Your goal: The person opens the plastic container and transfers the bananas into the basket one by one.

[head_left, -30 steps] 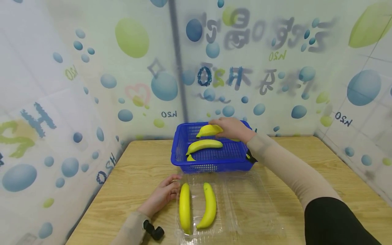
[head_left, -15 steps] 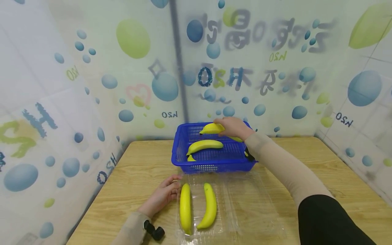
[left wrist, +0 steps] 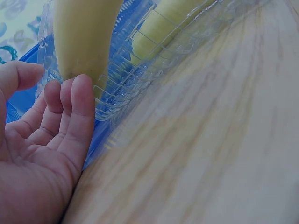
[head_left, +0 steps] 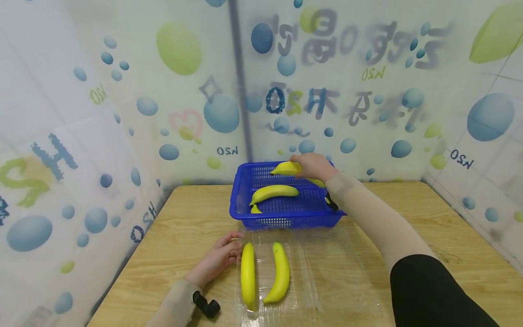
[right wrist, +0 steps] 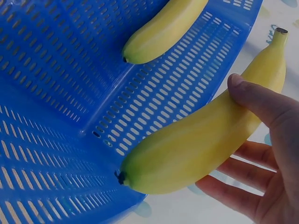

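My right hand (head_left: 315,166) grips a yellow banana (right wrist: 201,140) at the back of the blue plastic basket (head_left: 286,222). In the right wrist view the thumb lies on one side of it and the fingers on the other. Another banana (head_left: 273,192) lies across the basket; the tip of a further banana (head_left: 255,209) peeks over the front wall. Nearer, a clear hinged plastic container (head_left: 335,272) lies spread out. Its left half holds two bananas, one at the left (head_left: 248,277) and one at the right (head_left: 280,274). My left hand (head_left: 218,257), fingers loosely bent, rests at the container's left edge.
A wooden table (head_left: 196,204) bears everything, with a patterned wall sheet (head_left: 180,91) rising behind and at both sides. The basket stands against the back, just behind the container. A black wrist device (head_left: 206,305) sits on the left wrist.
The right hand has shifted slightly to the right and back with its banana, along the basket's rear side. My left hand and the two bananas in the container stay where they were.
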{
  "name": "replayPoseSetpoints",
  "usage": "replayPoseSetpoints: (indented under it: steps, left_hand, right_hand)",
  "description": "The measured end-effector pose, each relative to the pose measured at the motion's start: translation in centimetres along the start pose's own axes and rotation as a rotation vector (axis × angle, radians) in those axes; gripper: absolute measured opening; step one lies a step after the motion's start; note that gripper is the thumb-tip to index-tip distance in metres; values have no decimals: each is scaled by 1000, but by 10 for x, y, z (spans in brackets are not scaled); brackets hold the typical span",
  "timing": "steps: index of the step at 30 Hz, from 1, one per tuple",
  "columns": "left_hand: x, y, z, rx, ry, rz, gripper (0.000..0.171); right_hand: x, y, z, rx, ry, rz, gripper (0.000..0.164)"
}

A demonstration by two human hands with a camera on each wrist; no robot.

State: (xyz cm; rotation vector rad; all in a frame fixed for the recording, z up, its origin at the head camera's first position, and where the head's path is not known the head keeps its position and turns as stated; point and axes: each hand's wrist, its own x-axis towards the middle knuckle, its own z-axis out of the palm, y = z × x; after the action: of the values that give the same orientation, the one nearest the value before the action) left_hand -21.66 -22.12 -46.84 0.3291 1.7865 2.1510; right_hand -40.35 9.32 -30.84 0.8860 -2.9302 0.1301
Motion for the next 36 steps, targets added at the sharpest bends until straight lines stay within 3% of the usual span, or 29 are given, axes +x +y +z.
replayPoseSetpoints:
  steps: [12,22,36]
  left_hand:
    - [-1,1,-1,-12,7,-2,31]
    - [-1,1,-2,-13,-7,-11,35]
    - [0,2,-2,9,-4,-16,39]
  right_hand:
    - [8,4,-6,-6,-7,18,60]
    - [14,7,7,15,-9,59,50]
    - [17,10,21,-47,-16,50,48]
